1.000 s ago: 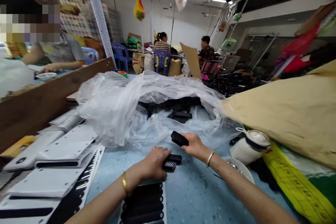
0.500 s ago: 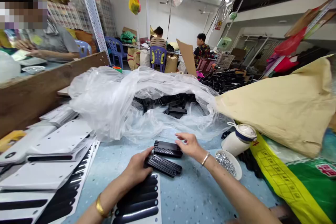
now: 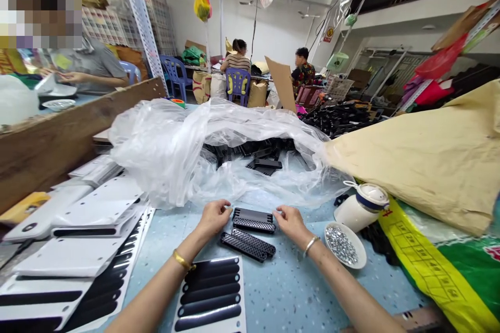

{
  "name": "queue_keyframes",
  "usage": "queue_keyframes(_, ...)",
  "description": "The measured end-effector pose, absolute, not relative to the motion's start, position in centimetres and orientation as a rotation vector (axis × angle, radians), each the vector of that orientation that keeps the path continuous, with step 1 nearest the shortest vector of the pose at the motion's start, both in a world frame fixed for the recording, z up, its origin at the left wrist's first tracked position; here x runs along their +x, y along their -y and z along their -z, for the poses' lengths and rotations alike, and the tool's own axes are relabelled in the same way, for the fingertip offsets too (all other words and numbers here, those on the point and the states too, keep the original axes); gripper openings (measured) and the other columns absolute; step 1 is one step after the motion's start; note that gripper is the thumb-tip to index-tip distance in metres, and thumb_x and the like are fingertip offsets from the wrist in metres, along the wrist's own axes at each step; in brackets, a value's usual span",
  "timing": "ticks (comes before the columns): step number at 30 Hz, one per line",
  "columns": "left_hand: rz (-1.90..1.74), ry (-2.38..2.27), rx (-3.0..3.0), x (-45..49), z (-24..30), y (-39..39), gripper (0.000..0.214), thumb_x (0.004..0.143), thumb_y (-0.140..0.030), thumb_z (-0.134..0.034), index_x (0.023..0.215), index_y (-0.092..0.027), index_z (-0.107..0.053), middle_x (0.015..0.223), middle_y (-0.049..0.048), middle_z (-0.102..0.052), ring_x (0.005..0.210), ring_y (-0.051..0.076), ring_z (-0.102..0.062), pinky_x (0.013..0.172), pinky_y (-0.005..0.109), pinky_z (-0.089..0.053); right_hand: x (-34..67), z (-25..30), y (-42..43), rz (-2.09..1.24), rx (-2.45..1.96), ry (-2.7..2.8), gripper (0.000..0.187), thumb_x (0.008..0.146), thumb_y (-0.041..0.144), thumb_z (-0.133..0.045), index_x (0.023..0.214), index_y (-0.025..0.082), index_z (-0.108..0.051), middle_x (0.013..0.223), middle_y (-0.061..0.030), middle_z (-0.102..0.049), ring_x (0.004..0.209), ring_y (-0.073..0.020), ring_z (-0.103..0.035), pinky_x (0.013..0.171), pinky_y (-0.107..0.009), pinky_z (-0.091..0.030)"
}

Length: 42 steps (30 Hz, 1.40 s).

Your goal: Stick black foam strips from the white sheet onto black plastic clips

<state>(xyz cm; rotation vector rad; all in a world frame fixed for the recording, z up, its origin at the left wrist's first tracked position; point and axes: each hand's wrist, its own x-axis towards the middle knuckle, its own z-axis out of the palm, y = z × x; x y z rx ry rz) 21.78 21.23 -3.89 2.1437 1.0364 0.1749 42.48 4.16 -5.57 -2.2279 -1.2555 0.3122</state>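
Note:
Two pairs of flat black plastic strips with a diamond-textured face lie on the speckled blue table [image 3: 148,276]. My left hand [image 3: 214,218] is at the left end of the upper black strips [image 3: 253,219], its thumb and fingers slightly apart. At their right end is my right hand [image 3: 291,225], fingers curved and a little apart. Whether the fingertips touch the strips I cannot tell. Just below lie the lower black strips [image 3: 248,244], apart from both hands. Nearer me is a white sheet of glossy black strips [image 3: 211,291], beside my left forearm.
A clear plastic bag [image 3: 164,166] holding black pieces [image 3: 265,164] spans the back. To the right stand a bowl of small shiny metal parts [image 3: 346,244], a white lidded cup [image 3: 361,208] and a green-yellow sack [image 3: 429,260]. Stacked white sheets [image 3: 94,229] lie left, by a wooden board [image 3: 78,125]. Other people sit beyond.
My left hand has let go of the lower strips and moved up to the end of the upper ones. My right hand remains by their right end. The view has shifted slightly.

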Motion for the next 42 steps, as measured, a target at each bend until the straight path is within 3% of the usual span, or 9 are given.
queue_keyframes(6, 0.038, -0.863, 2.190, 23.9, 2.7, -21.8, 0.032, 0.094, -0.032, -0.062, 0.122, -0.017, -0.059, 0.124, 0.0090, -0.062, 0.103, 0.025, -0.064, 0.085, 0.044, -0.056, 42.5, 5.1, -6.8, -0.415, -2.205, 1.356, 0.015, 0.066, 0.028, -0.079, 0.058, 0.018, -0.071, 0.049, 0.0008, -0.061, 0.052, -0.0148, -0.057, 0.052, -0.023, -0.038)
queue_keyframes(12, 0.017, -0.808, 2.099, 23.0, 3.0, -21.5, 0.032, 0.093, -0.032, -0.062, 0.121, -0.016, -0.060, 0.123, 0.0088, -0.062, 0.101, 0.025, -0.065, 0.083, 0.043, -0.056, 41.5, 5.3, -5.0, -0.278, -2.136, 1.299, 0.007, 0.070, 0.014, -0.067, 0.064, 0.018, -0.066, 0.071, -0.0042, -0.067, 0.068, -0.0175, -0.060, 0.064, -0.026, -0.043)
queue_keyframes(20, -0.060, -0.807, 2.053, 21.8, 2.8, -21.7, 0.029, 0.094, -0.032, -0.062, 0.118, -0.015, -0.061, 0.118, 0.0082, -0.064, 0.097, 0.023, -0.066, 0.081, 0.041, -0.057, 42.0, 5.9, -3.0, -0.284, -2.068, 1.191, 0.019, 0.083, 0.026, -0.054, 0.073, 0.017, -0.067, 0.064, -0.0041, -0.069, 0.055, -0.0156, -0.061, 0.053, -0.023, -0.045)
queue_keyframes(25, -0.031, -0.921, 2.159, 21.2, 2.1, -21.4, 0.029, 0.094, -0.033, -0.062, 0.116, -0.015, -0.062, 0.116, 0.0073, -0.065, 0.097, 0.024, -0.066, 0.081, 0.042, -0.057, 41.6, 6.1, -1.8, -0.345, -2.072, 1.238, 0.023, 0.077, 0.033, -0.063, 0.063, 0.016, -0.068, 0.049, -0.0025, -0.062, 0.046, -0.0155, -0.055, 0.046, -0.023, -0.037)
queue_keyframes(30, 0.041, -0.965, 2.277, 20.6, 1.4, -20.6, 0.027, 0.094, -0.033, -0.062, 0.113, -0.014, -0.063, 0.113, 0.0064, -0.066, 0.095, 0.023, -0.066, 0.081, 0.041, -0.057, 40.1, 6.6, -0.2, -0.405, -2.053, 1.283, 0.021, 0.077, 0.034, -0.061, 0.076, 0.016, -0.072, 0.053, -0.0022, -0.063, 0.047, -0.0151, -0.053, 0.048, -0.023, -0.035)
queue_keyframes(33, 0.041, -0.972, 2.320, 20.9, 1.4, -20.3, 0.026, 0.094, -0.034, -0.061, 0.112, -0.014, -0.063, 0.110, 0.0060, -0.067, 0.092, 0.022, -0.067, 0.079, 0.040, -0.057, 39.8, 6.5, 0.0, -0.406, -2.042, 1.280, 0.030, 0.084, 0.037, -0.053, 0.069, 0.017, -0.070, 0.055, -0.0034, -0.063, 0.051, -0.0155, -0.053, 0.051, -0.024, -0.034)
queue_keyframes(36, 0.012, -0.952, 2.345, 21.5, 1.5, -19.9, 0.025, 0.095, -0.037, -0.060, 0.099, -0.013, -0.066, 0.095, 0.0029, -0.068, 0.081, 0.019, -0.067, 0.074, 0.036, -0.056, 39.7, 6.1, -0.4, -0.429, -2.006, 1.280, 0.042, 0.088, 0.038, -0.048, 0.055, 0.019, -0.062, 0.051, -0.0023, -0.059, 0.050, -0.0146, -0.050, 0.052, -0.025, -0.032)
queue_keyframes(38, -0.026, -0.923, 2.346, 21.8, 1.6, -19.6, 0.029, 0.094, -0.035, -0.059, 0.077, -0.013, -0.066, 0.072, -0.0010, -0.065, 0.067, 0.016, -0.063, 0.067, 0.031, -0.051, 39.4, 6.0, -0.7, -0.460, -1.971, 1.269, 0.044, 0.088, 0.039, -0.048, 0.049, 0.019, -0.059, 0.047, -0.0013, -0.056, 0.047, -0.0138, -0.048, 0.050, -0.025, -0.032)
queue_keyframes(42, -0.167, -0.877, 2.294, 21.4, 2.0, -18.9, 0.038, 0.085, -0.032, -0.056, 0.050, -0.016, -0.059, 0.044, -0.0040, -0.048, 0.052, 0.015, -0.053, 0.057, 0.027, -0.038, 38.9, 6.1, -0.9, -0.505, -1.899, 1.173, 0.035, 0.083, 0.039, -0.054, 0.057, 0.018, -0.066, 0.049, -0.0016, -0.060, 0.046, -0.0148, -0.052, 0.048, -0.024, -0.037)
